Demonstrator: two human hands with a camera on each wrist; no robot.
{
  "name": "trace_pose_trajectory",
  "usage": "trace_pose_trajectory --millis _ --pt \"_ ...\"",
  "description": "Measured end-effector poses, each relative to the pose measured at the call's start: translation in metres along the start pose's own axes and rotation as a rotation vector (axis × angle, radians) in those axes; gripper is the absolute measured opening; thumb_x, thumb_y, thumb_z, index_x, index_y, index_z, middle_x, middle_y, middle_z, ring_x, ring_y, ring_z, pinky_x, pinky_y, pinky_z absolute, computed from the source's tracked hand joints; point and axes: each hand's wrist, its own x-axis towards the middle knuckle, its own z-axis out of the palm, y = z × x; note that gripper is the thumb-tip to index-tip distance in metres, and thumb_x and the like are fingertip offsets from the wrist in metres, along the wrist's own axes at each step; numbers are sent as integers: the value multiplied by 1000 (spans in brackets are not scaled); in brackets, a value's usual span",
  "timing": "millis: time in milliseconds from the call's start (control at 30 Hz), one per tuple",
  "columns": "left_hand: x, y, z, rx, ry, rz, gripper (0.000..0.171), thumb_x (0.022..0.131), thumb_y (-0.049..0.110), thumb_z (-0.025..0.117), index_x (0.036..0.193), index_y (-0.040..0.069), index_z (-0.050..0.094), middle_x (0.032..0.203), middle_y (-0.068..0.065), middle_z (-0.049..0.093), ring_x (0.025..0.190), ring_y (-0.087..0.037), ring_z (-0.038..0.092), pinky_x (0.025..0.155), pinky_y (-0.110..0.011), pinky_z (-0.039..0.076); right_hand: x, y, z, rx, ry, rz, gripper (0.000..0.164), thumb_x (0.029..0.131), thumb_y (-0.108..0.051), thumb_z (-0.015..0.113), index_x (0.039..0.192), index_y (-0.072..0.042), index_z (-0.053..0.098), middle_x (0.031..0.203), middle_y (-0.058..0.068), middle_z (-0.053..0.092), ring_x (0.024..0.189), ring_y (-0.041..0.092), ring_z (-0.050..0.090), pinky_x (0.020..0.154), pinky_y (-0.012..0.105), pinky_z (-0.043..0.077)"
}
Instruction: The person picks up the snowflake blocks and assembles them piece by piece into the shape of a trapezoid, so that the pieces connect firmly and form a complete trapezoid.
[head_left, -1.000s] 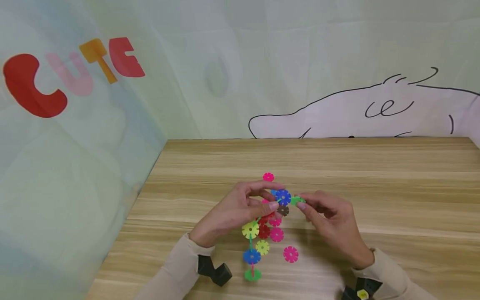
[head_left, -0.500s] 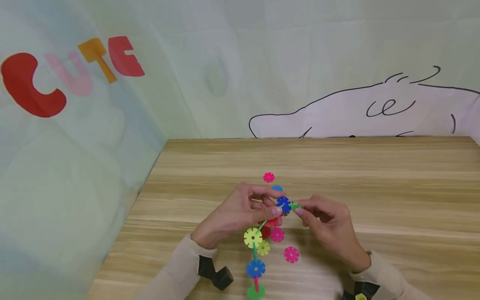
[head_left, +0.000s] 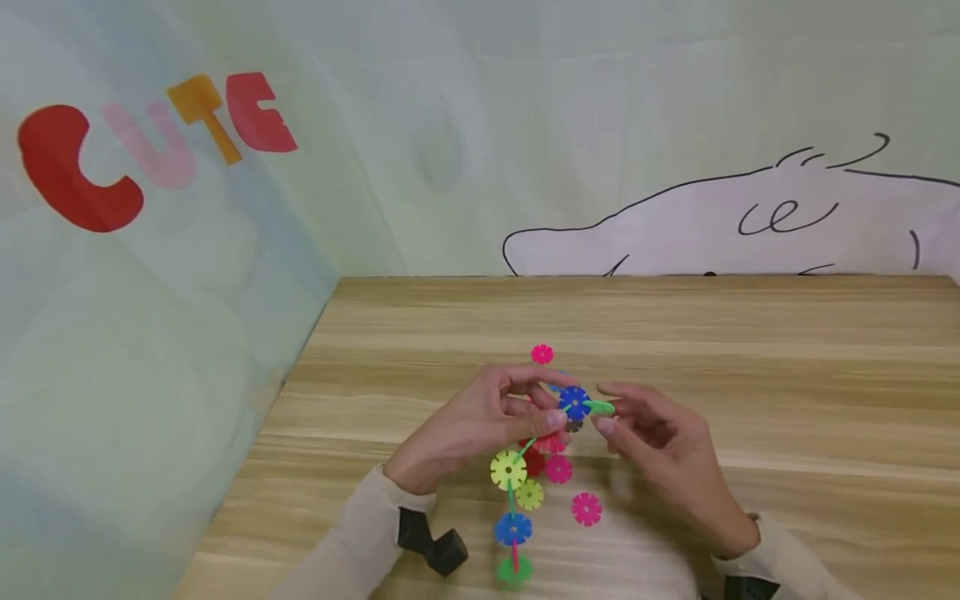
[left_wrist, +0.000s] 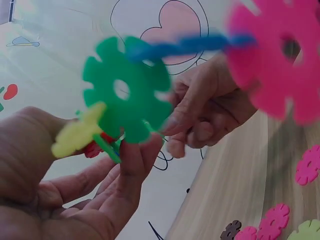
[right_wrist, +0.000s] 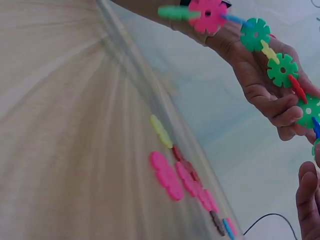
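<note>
A chain of slotted plastic flower discs in green, pink, blue, yellow and red hangs over the table, joined at alternating angles. My left hand pinches it near its upper end, thumb and fingers on a green disc beside the dark blue disc. A green disc at the end projects toward my right hand. The right thumb and index finger stand apart around that disc, loosely bent. In the left wrist view, a pink disc and a green disc of the chain hang close to the camera.
Loose discs lie on the wooden table under the hands: a pink disc in front, a yellow-green disc, a dark red disc, and another pink disc farther back. A printed cloth wall stands behind and at the left.
The right thumb and index finger have spread from the end green disc they were pinching. The chain dipped toward me, then rose slightly; the left hand keeps its hold.
</note>
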Motion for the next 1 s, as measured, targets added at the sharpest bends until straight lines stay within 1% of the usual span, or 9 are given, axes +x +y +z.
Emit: trace_pose_trajectory --millis 133,267,400,533,633,733,800,900,1000 --pt "1 -2 -2 7 45 -13 41 101 20 77 140 25 70 112 -6 70 96 -22 78 80 -28 58 -10 1 -4 -17 -60 143 29 101 -1 71 130 0 71 101 10 79 71 13 70 65 28 62" --pt "2 -4 -10 20 106 -4 38 102 17 74 138 26 71 114 -8 68 102 -33 78 92 -36 62 -22 5 -7 -55 -196 203 26 101 -9 75 126 -5 75 100 8 78 75 8 68 62 26 59" --pt "2 -4 -19 53 159 12 39 103 15 72 140 27 71 117 -12 70 104 -38 77 91 -35 62 -31 14 -3 -151 -317 56 24 96 -11 80 120 -14 78 91 -9 71 74 -1 59 60 20 54" --pt "5 -5 -22 71 207 42 38 104 19 72 142 27 70 122 -18 71 89 -27 76 87 -32 58 -35 18 1 -284 -386 -104 23 93 -14 84 115 -19 78 91 -13 65 70 -10 48 57 14 46" --pt "6 -5 -23 81 241 58 39 105 21 71 144 26 68 124 -20 71 83 -18 75 88 -33 58 -36 17 2 -373 -455 -152 21 94 -17 83 115 -18 77 99 -11 63 72 -12 43 60 11 43" --pt "7 -5 -22 83 260 59 40 105 21 71 144 24 68 126 -22 70 86 -18 75 90 -37 60 -35 15 2 -438 -506 -157 21 96 -18 82 114 -22 72 107 -11 60 75 -11 43 65 12 44" --pt "8 -6 -22 83 265 61 40 105 21 71 144 24 68 127 -24 70 86 -18 75 92 -39 61 -33 15 3 -429 -526 -148 22 96 -18 82 112 -24 68 107 -12 61 79 -9 45 67 13 46" --pt "7 -6 -23 79 269 68 39 105 20 71 144 23 68 127 -25 70 86 -18 75 92 -40 61 -27 17 4 -329 -541 -92 22 97 -18 81 111 -25 66 98 -14 65 77 -8 49 65 15 49" --pt "7 -6 -22 79 269 75 39 105 20 71 144 22 68 127 -26 70 86 -17 75 90 -37 61 -21 20 3 -224 -500 -39 19 98 -17 79 112 -22 68 84 -14 70 71 -8 52 60 17 51"
